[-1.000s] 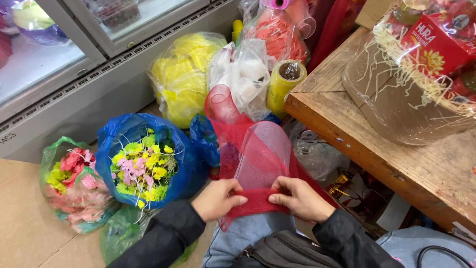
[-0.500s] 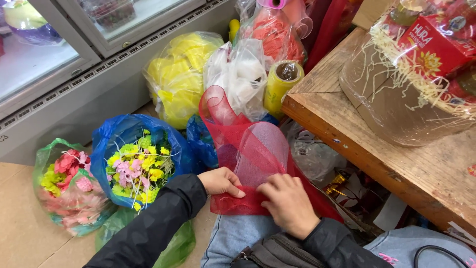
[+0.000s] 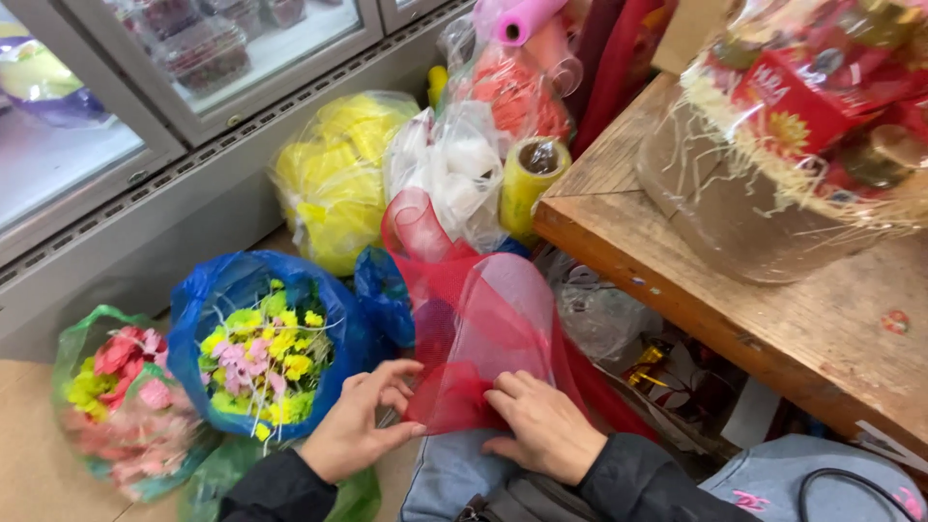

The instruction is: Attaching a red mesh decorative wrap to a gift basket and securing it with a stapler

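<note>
Red mesh fabric [image 3: 474, 338], sheer, lies bunched over the person's lap and loops upward toward the bags behind it; the lower gathered edge sits on the blue denim knee [image 3: 440, 474]. Right hand [image 3: 546, 430] rests flat on that lower edge, fingers together and pressing the mesh down, thumb side tucked under the fold, probably pinching it but the fold hides that. Left hand [image 3: 362, 430] is at the mesh's left edge, fingers spread and curled, thumb tip touching the fabric, the other fingertips just off it. Both arms in dark sleeves.

Room: tight. Wooden table [image 3: 822, 329] edge runs diagonally just right of the mesh, its corner near the top of the fabric loop. Left of the hands a bare strip of tan floor [image 3: 29, 454] is the only open patch. A grey glass-door cooler [image 3: 145, 145] closes off the back.

Containers: blue plastic bag [image 3: 232, 290], mouth open, just beside the left hand, holds yellow, pink and white artificial flowers. Green bag [image 3: 87, 338] further left holds pink and red flowers. Clear bag of yellow material [image 3: 329, 184] leans on the cooler base; clear bag of white pieces [image 3: 454, 164] touches the mesh top; clear bag of orange-red stuff [image 3: 522, 92] behind it with a pink roll [image 3: 522, 17] sticking out. Yellow tape roll [image 3: 527, 179] stands by the table corner. On the table, a wrapped gift basket [image 3: 735, 203] with straw filler and red boxes. Grey bag [image 3: 802, 478] at bottom right.
</note>
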